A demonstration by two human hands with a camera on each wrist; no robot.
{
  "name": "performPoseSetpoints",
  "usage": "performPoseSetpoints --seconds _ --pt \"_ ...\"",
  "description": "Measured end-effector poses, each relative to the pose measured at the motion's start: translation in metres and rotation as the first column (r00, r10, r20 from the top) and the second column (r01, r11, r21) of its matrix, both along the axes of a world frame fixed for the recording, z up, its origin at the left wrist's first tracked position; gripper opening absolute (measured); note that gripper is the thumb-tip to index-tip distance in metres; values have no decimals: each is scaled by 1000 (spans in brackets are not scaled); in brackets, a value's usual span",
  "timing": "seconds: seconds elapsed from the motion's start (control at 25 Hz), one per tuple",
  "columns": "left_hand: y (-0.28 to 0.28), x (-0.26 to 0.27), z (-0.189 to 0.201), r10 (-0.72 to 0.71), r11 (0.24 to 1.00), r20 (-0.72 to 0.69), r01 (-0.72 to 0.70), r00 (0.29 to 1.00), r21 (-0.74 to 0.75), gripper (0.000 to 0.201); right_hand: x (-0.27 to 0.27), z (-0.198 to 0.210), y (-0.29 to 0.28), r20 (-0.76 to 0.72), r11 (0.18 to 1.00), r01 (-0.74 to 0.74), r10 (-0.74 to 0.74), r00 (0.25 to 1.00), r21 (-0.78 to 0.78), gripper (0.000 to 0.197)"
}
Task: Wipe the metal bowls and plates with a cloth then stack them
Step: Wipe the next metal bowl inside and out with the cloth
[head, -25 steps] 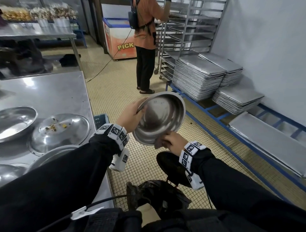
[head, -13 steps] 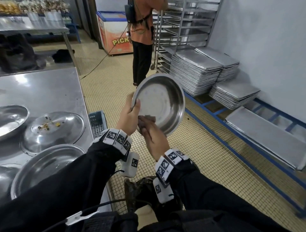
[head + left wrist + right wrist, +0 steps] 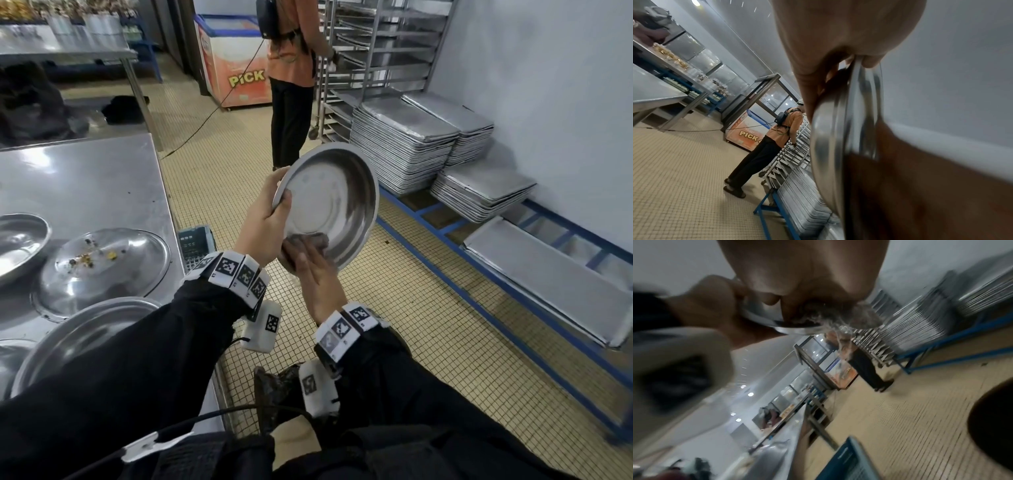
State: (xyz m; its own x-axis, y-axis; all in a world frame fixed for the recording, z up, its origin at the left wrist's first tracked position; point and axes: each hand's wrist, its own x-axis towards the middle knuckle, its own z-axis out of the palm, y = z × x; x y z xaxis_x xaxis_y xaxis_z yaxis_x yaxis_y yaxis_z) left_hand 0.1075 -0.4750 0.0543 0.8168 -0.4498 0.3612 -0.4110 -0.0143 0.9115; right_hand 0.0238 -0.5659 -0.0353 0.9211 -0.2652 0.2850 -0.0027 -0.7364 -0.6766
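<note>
Both hands work on one metal bowl [image 3: 330, 205] in the head view. The left hand [image 3: 263, 219] grips its left rim, thumb inside, and holds it tilted above the tiled floor [image 3: 428, 325], to the right of the steel table [image 3: 85, 178]. The right hand [image 3: 313, 270] presses a grey cloth [image 3: 308, 240] on the lower inner wall of the bowl, with its fingers curled on the cloth. Half a second ago the cloth was nearer to the middle left of the bowl, and the bowl now faces the camera more, so I judge that the wiping goes around the inside and is not finished. Other bowls wait on the table; one plate [image 3: 102, 263] has food crumbs on it.

From the left wrist, the left hand [image 3: 838, 40] pinches the bowl rim [image 3: 855, 113], which is seen from the edge.

From the right wrist, the picture is blurred. The right hand [image 3: 797, 280] holds the frayed cloth [image 3: 838, 318] against the bowl edge [image 3: 764, 319]. Stacking is not yet begun, I think.
</note>
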Motion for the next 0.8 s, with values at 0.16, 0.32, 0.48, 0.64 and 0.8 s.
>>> performPoseSetpoints --seconds 0.16,0.32,0.48,0.64,0.8 --pt "6 3 1 -55 998 -162 48 985 -47 28 -16 -2 -56 -157 882 148 -240 958 -447 56" --pt "8 -3 -12 -31 999 -280 23 960 -34 29 -10 13 -85 -36 889 289 -321 946 -354 58" --pt "24 -3 -9 -35 998 -359 49 933 31 28 -6 37 -89 43 927 365 -370 928 90 59" --pt "42 3 -9 -46 998 -428 61 903 20 24 -7 45 -85 -84 899 378 -369 926 219 27" --pt "49 -1 -23 -17 999 -414 -4 910 -51 51 -4 40 -65 -16 795 463 -497 867 393 17"
